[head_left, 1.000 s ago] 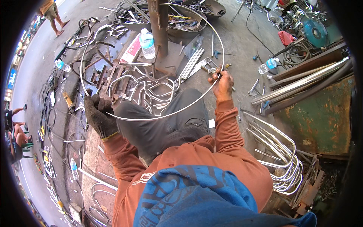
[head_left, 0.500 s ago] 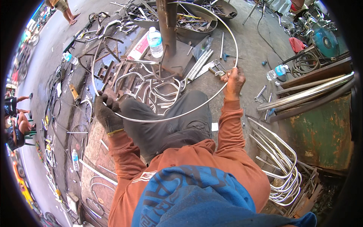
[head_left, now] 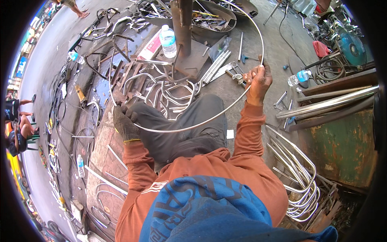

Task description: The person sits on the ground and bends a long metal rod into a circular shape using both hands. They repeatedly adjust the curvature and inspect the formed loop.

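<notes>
A large curved loop of thin, silvery metal rod (head_left: 189,128) is held up in front of my lap. My left hand (head_left: 126,124), in a dark work glove, is closed around its left side. Its right side is gripped by my bare right hand (head_left: 259,84). Between the hands, the rod sweeps in an arc over my dark trousers. The upper part runs out of the picture at the top. Beyond my knees, several bent metal tubes (head_left: 163,94) are piled on the ground. Just past my right hand is a small metal clamp-like tool (head_left: 236,76).
A rusty post (head_left: 183,34) stands ahead on a metal base, beside a water bottle (head_left: 168,42). Basins of metal scraps (head_left: 211,24) lie behind it. At right are a rusty green metal box (head_left: 342,141), long pipes (head_left: 330,104) and a bundle of bent tubes (head_left: 300,173). People sit far left.
Both hands have shifted to the right with the rod loop. My right hand has also risen a little, and the top of the loop has passed out of the picture.
</notes>
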{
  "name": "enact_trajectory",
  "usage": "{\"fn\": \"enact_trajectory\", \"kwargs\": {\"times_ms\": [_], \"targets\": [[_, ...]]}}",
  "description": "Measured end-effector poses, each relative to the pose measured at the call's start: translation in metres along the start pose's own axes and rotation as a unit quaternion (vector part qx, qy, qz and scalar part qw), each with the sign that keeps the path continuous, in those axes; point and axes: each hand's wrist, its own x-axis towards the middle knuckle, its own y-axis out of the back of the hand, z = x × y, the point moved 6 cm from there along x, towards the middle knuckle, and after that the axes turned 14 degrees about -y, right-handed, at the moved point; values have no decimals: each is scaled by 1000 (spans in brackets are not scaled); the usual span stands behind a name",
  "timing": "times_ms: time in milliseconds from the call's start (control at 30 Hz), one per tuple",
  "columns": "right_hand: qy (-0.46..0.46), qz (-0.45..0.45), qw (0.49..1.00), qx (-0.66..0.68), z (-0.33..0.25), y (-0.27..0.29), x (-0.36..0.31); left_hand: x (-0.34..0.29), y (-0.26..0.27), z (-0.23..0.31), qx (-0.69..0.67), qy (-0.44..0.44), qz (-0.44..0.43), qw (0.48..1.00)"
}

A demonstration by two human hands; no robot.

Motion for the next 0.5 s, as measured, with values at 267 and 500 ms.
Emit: {"fn": "enact_trajectory", "kwargs": {"times_ms": [267,500], "targets": [[-75,33,997,15,36,22,10,-4,-15,52,-170,-19,-100,980],[-159,46,978,-124,87,31,19,-23,-52,129,-225,-89,-195,951]]}}
